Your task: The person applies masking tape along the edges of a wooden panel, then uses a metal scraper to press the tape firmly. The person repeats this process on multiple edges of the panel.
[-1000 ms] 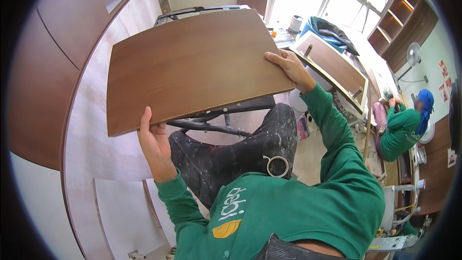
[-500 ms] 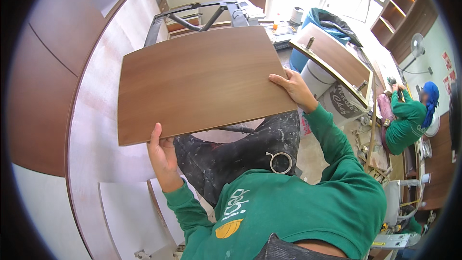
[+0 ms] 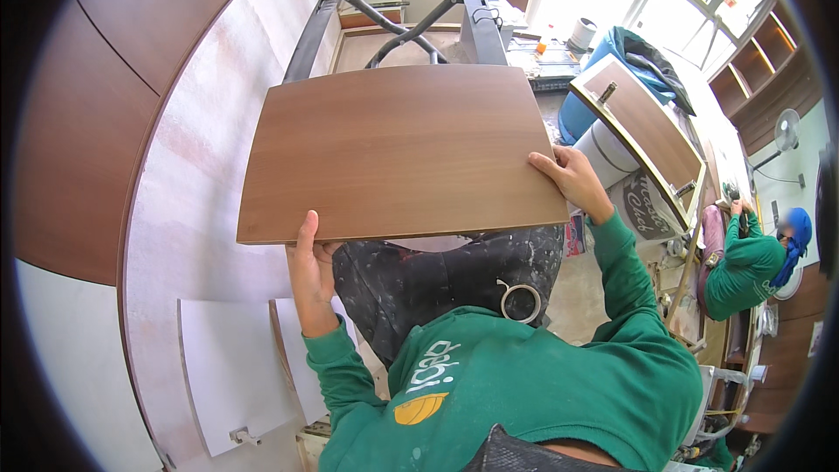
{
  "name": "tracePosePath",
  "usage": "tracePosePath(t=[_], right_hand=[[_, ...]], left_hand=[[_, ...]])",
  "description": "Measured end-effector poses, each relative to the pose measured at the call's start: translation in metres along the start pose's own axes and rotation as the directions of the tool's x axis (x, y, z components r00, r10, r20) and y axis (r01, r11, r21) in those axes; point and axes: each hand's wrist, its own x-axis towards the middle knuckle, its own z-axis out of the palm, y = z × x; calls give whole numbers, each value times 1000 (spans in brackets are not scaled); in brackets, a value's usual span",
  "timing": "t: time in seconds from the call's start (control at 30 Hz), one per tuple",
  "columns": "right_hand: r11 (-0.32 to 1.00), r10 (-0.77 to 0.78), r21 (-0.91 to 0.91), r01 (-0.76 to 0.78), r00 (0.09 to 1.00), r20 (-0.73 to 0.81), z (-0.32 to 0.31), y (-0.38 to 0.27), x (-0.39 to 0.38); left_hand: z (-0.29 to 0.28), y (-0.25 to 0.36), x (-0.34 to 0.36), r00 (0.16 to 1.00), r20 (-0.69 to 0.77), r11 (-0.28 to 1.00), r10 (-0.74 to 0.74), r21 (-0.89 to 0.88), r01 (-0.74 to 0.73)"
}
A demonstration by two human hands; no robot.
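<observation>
A brown wood-grain panel [image 3: 398,153] is held up in front of me over my lap, its broad face toward me. My left hand [image 3: 310,271] grips its near edge toward the left corner, thumb on the face and fingers underneath. Around the right edge my right hand [image 3: 572,179] is closed, thumb on top and fingers mostly hidden behind the board. On my dark, paint-spotted trousers [image 3: 437,288] lies a roll of pale edging or tape [image 3: 520,303], which neither hand touches.
A dark metal frame [image 3: 393,31] stands beyond the panel. To the right, a hinged wooden door panel [image 3: 647,131] rests over white buckets [image 3: 603,153] beside a blue bin [image 3: 585,105]. White boards [image 3: 236,367] lean at lower left. A co-worker in green [image 3: 743,267] crouches at far right.
The panel has tilted slightly, its near edge now more level in view. The whole scene has shifted right as my view turned left; both hands keep their hold.
</observation>
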Motion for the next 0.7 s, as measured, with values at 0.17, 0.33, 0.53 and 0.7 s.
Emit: tracePosePath(t=[0.17, 0.33, 0.53, 0.7], right_hand=[[889, -56, -459, 1, 993, -108, -15, -49, -4], [562, -693, -605, 564, 720, 27, 6, -76, -4], [205, -833, -93, 974, 223, 506, 149, -90, 9], [404, -704, -267, 875, 484, 519, 99, -95, 83]], left_hand=[[-48, 2, 3, 981, 145, 973, -132, 208, 100], [-65, 44, -35, 877, 401, 847, -266, 532, 13], [95, 45, -36, 610, 719, 399, 333, 478, -782], [111, 18, 3, 572, 813, 125, 106, 560, -819]])
